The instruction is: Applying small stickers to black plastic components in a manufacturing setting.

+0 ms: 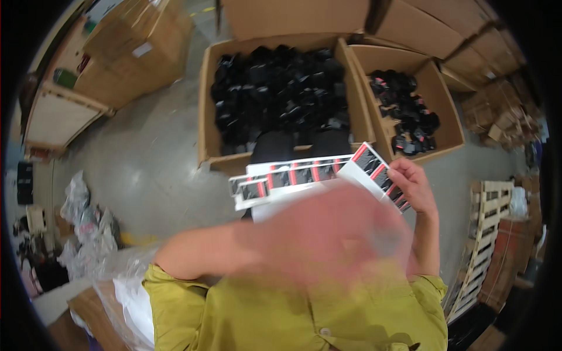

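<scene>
Cards, white with black and red strips, fan out between the person's hands: one flat stack (287, 178) lies left to right in front of the chest, and a single card (374, 172) tilts up at its right end. The right hand (413, 184) grips that tilted card, fingers curled over its right edge and thumb under it. The left hand (328, 228) is a smeared pink blur just near of the stack; whether its fingers are open or closed cannot be told, though the stack appears to rest against it. Both forearms come out of yellow-green sleeves (281, 316). Far of the cards stands a large cardboard box (206, 105) filled with small black items (281, 88), and to its right a second open box (445, 111) holds fewer black pieces with pink marks (407, 111). Crumpled clear plastic bags (88, 228) lie on the grey floor (152, 169) at left, and a pale wooden pallet (486, 240) leans at right.
</scene>
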`<move>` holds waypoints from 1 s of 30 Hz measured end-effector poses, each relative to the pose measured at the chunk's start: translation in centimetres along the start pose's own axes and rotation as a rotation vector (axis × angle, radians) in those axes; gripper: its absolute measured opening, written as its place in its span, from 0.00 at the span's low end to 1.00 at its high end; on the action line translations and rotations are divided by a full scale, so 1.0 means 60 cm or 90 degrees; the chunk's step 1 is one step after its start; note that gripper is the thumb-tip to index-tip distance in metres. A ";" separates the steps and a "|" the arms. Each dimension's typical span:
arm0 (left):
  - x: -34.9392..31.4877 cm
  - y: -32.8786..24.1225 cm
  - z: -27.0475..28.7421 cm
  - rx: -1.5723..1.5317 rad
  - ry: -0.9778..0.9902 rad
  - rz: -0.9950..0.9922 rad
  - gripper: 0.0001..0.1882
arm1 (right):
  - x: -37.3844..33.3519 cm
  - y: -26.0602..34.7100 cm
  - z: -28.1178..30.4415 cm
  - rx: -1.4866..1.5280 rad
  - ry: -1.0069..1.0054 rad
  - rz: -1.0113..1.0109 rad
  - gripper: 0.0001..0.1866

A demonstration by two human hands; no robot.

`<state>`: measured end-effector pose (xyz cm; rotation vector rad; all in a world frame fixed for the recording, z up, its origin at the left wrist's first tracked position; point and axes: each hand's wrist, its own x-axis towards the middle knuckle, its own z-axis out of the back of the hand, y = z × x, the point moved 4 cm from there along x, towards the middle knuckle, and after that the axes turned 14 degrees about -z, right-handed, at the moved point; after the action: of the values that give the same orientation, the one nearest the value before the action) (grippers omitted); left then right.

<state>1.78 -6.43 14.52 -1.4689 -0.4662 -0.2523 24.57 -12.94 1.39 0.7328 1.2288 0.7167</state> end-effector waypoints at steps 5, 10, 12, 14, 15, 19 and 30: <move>-0.045 -0.087 -0.017 0.258 -0.040 -0.160 0.11 | 0.006 0.050 -0.047 -0.044 0.043 0.022 0.04; -0.117 -0.104 -0.036 0.439 -0.352 0.124 0.10 | -0.002 0.077 -0.099 -0.102 0.107 0.051 0.04; -0.170 -0.078 -0.001 0.434 -0.537 0.340 0.15 | -0.008 0.082 -0.131 -0.020 0.183 0.048 0.03; -0.158 0.019 0.088 0.349 -0.413 0.191 0.31 | -0.005 0.073 -0.152 -0.019 0.163 0.029 0.03; -0.186 0.068 0.090 0.248 -0.368 0.287 0.31 | -0.001 0.073 -0.166 -0.038 0.153 0.019 0.03; -0.222 0.149 0.046 -0.132 -0.462 0.463 0.18 | 0.027 0.042 -0.205 -0.082 0.144 0.046 0.04; -0.272 0.181 0.020 0.021 -0.498 0.405 0.10 | 0.022 0.085 -0.307 -0.275 0.077 0.378 0.09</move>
<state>-8.09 -6.12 -2.48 -1.5719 -0.5838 0.8581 6.38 -7.03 1.54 0.6970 0.9099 1.4816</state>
